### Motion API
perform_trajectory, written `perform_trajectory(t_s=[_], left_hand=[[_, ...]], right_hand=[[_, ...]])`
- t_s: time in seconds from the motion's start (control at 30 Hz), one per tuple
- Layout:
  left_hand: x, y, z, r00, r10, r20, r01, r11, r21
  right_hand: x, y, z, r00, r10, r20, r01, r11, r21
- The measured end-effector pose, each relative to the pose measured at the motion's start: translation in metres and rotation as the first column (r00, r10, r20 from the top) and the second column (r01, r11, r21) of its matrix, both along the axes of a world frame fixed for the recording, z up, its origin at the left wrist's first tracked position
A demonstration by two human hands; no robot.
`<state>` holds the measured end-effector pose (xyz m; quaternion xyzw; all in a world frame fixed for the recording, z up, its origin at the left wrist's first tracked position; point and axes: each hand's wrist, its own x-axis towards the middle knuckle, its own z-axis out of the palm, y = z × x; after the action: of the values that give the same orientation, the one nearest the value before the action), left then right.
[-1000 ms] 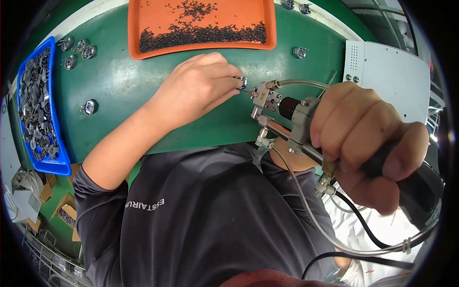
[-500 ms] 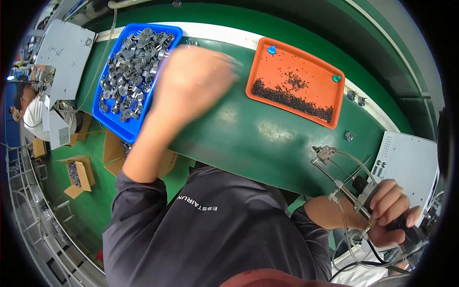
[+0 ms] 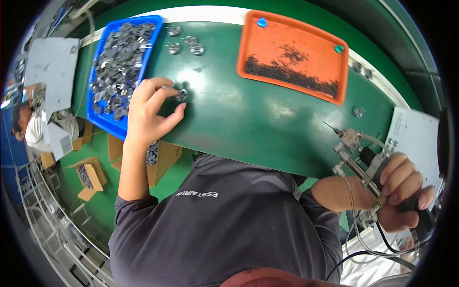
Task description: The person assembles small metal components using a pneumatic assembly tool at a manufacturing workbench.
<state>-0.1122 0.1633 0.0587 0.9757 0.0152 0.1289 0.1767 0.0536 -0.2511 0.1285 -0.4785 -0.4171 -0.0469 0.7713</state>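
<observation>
My left hand (image 3: 152, 114) is over the table just right of the blue tray (image 3: 107, 123), its thumb and fingers apart. Its fingertips are close to a small round grey-and-metal part (image 3: 182, 95); whether they touch it I cannot tell. Many similar parts (image 3: 122, 60) are heaped in the tray. At the right, my right hand (image 3: 400, 189) is wrapped round the black grip of a hand-held air tool (image 3: 356, 167) with a metal cylinder, a thin pointed tip and clear tubes. The tip is above the table.
An orange tray (image 3: 282, 40) with tiny dark pieces (image 3: 291, 76) lies at the far middle. Several round parts (image 3: 190, 40) lie beyond my left hand, another (image 3: 358, 112) at right. Grey metal boxes (image 3: 415, 138) flank the table. Cardboard boxes (image 3: 91, 174) stand on the floor; another person (image 3: 36, 126) is at far left.
My left hand has drawn back toward me and left, its fingers now spread beside a round part. Several parts it hid now show. The tool in my right hand has shifted slightly right.
</observation>
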Motion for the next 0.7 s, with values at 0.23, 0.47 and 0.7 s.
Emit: perform_trajectory(t_s=[0.23, 0.47, 0.7], left_hand=[[0.008, -0.025, -0.033, 0.995, -0.094, -0.021, 0.089, 0.982, -0.165], [0.106, -0.15, -0.047, 0.766, -0.625, 0.151, 0.637, 0.708, -0.303], [0.11, -0.165, -0.06, 0.76, -0.589, 0.277, 0.65, 0.679, -0.34]], right_hand=[[0.009, 0.011, 0.003, 0.989, 0.148, 0.003, -0.148, 0.989, -0.008], [0.007, 0.008, 0.008, 0.975, 0.221, -0.002, -0.22, 0.971, -0.09], [0.015, 0.016, 0.005, 0.966, 0.257, -0.004, -0.253, 0.949, -0.19]])
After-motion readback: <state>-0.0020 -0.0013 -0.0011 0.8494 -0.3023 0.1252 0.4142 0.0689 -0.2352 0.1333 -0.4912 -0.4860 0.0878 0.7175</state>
